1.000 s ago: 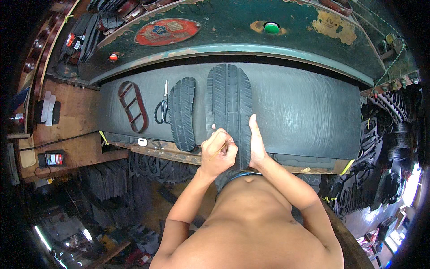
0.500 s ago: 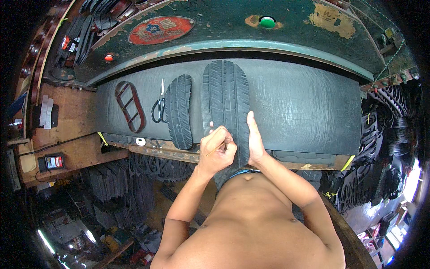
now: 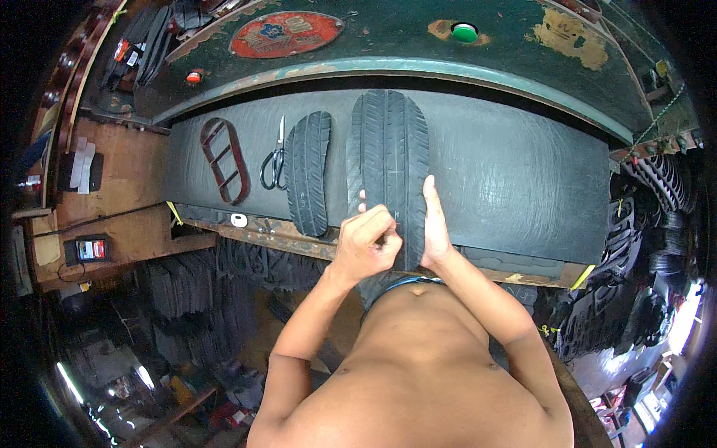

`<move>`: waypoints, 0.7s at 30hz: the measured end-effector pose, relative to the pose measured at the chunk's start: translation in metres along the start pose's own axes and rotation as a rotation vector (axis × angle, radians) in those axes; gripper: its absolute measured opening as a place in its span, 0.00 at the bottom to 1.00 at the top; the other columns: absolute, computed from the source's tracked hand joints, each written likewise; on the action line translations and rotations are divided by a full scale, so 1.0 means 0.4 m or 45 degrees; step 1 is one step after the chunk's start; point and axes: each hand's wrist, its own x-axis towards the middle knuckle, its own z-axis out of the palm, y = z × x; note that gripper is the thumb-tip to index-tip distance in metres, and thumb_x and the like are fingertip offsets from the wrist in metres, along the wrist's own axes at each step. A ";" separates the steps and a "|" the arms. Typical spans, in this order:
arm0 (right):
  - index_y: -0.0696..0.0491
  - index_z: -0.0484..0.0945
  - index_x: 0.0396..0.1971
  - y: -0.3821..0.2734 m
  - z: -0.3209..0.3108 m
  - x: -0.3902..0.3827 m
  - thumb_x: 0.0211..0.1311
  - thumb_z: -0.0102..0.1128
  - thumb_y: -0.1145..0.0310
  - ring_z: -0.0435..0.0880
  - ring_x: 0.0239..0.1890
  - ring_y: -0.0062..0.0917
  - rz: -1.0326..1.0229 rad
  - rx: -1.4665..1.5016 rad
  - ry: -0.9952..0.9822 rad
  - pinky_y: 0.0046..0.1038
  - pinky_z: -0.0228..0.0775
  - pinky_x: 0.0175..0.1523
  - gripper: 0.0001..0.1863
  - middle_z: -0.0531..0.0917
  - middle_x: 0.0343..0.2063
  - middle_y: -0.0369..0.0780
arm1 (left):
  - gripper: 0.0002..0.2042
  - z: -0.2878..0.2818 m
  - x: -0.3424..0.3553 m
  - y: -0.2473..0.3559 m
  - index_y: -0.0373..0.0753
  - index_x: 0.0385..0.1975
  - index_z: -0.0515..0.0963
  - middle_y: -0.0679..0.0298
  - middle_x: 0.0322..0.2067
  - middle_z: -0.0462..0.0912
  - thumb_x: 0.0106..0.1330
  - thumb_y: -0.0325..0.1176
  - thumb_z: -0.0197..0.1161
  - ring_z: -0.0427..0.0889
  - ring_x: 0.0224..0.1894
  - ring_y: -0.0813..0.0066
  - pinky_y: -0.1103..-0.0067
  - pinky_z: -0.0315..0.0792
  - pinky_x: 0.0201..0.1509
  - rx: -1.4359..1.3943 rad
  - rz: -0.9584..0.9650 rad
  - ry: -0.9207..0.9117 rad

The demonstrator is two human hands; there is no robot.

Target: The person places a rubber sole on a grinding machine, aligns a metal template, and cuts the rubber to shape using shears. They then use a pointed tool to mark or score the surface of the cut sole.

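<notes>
A long, round-ended piece of black tyre tread (image 3: 388, 149) lies over the rubber-topped bench, its near end reaching toward my belly. My right hand (image 3: 438, 237) holds its right edge, thumb stretched up alongside; the other fingers are hidden under the tread. My left hand (image 3: 366, 243) is curled closed over the tread's near left part. Whatever it pinches is hidden now, though a thin yellow-brown stick showed there in the earlier frame. A fingertip (image 3: 363, 198) pokes out at the tread's left edge; I cannot tell whose. A smaller sole-shaped tread piece (image 3: 308, 172) lies to the left.
Black-handled scissors (image 3: 275, 166) and a dark red oval metal frame with crossbars (image 3: 224, 160) lie on the bench mat (image 3: 515, 172). A green machine body (image 3: 388, 45) with a green button (image 3: 464, 32) rises behind. Cut black rubber pieces (image 3: 246, 276) hang below the front edge.
The whole view has shifted slightly, moving the bench right and up in the picture. The thin stick in my left hand has gone out of sight. Both hands keep nearly the same pose.
</notes>
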 end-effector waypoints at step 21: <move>0.60 0.70 0.66 0.001 -0.003 0.000 0.69 0.28 0.23 0.83 0.56 0.37 0.018 0.028 -0.080 0.41 0.74 0.65 0.53 0.81 0.57 0.49 | 0.03 -0.064 -0.032 -0.024 0.32 0.39 0.76 0.61 0.37 0.77 0.72 0.21 0.55 0.73 0.31 0.84 0.84 0.73 0.38 -0.693 -0.482 0.471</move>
